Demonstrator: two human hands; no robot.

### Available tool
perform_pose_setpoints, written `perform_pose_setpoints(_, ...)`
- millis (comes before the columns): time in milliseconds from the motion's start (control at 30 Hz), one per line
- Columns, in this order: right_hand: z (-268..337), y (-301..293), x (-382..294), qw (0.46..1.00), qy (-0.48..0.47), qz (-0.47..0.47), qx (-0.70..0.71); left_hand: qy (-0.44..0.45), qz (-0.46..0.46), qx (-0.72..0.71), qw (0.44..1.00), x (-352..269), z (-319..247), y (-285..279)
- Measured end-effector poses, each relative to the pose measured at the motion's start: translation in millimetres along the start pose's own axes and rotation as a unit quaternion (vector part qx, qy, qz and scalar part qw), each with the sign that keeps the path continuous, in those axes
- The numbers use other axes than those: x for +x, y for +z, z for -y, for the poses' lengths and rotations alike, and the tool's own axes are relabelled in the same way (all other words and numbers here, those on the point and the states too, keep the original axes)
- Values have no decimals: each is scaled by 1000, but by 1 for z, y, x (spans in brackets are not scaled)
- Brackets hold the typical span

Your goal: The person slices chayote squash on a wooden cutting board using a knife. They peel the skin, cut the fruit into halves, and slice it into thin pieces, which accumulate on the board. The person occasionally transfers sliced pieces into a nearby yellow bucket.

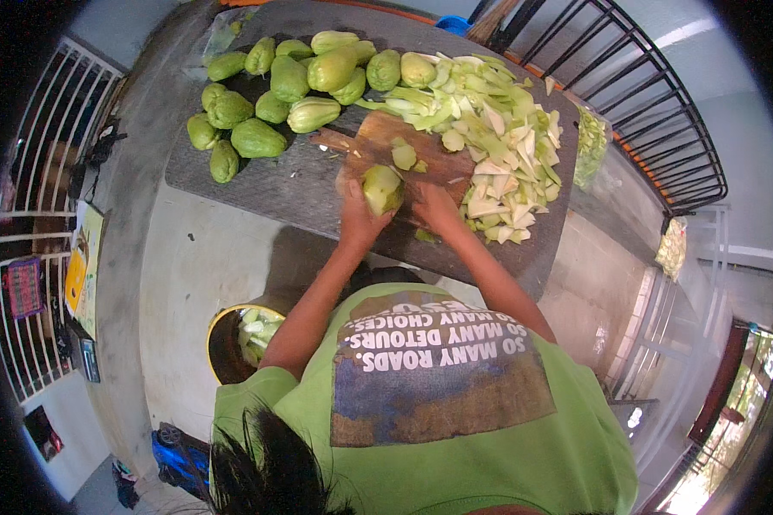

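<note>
My left hand is closed round a pale green, partly peeled chayote, held above the front part of a wooden cutting board. Just to its right, my right hand is curled with the fingers bent inward; whether it grips a tool is hidden. Flat green slices lie on the board beyond the chayote. Against the board's right side spreads a large heap of cut chayote pieces. Whole green chayotes are piled at the far left of the dark grey tabletop.
A yellow-rimmed bucket with pale green pieces stands on the floor by my left arm. Beyond the table's right edge are a clear plastic bag of green pieces and a black metal railing. A blue object lies low at left.
</note>
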State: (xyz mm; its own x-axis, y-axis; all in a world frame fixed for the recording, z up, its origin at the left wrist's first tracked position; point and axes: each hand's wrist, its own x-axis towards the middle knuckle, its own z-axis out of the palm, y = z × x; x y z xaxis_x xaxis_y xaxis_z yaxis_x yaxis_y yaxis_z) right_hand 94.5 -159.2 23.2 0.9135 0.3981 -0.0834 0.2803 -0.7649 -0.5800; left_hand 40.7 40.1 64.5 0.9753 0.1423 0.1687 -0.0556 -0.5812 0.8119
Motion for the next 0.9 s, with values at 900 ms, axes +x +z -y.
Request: perform_pose_setpoints(900,64,-58,-81,999,12,-52,6,40,-59,78,994,19,-24,26)
